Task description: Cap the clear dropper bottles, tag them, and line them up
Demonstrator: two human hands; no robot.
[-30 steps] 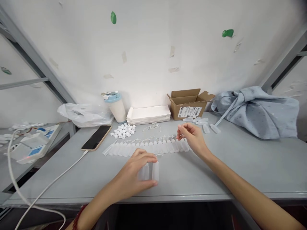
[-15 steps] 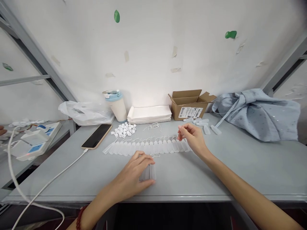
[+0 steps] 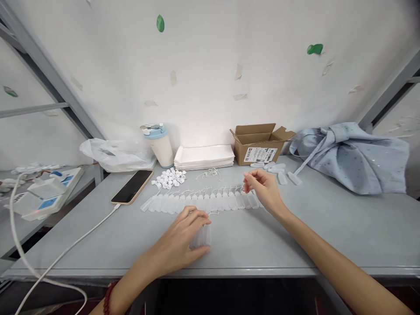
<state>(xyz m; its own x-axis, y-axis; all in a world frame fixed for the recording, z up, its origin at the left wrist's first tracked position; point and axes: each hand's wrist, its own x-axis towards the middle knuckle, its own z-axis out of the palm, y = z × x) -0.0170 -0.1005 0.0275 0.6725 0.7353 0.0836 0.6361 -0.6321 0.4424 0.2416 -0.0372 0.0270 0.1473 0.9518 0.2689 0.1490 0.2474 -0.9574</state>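
Note:
My left hand (image 3: 180, 240) rests near the table's front edge, thumb and fingers curled around the ends of a few translucent plastic tubes (image 3: 205, 237) lying side by side. The palm and fingers hide part of them. A short white string shows just beyond its fingertips. Behind it runs a long row of similar tubes (image 3: 197, 203), packed side by side with white strings at their far ends. Over the right end of that row, my right hand (image 3: 264, 186) is closed in a pinch; whatever its fingertips hold is too small to make out.
Small white caps (image 3: 169, 178) lie heaped beside a charging phone (image 3: 133, 187). Loose strings (image 3: 209, 173) lie before a stack of white paper (image 3: 205, 156). More tubes (image 3: 282, 177) are scattered by an open carton (image 3: 259, 153). A cup (image 3: 160, 146) and blue cloth bag (image 3: 357, 162) stand behind.
The tubes under my left hand have shifted slightly left and closed up against each other, and the hand moved slightly left with them. My right hand is almost still.

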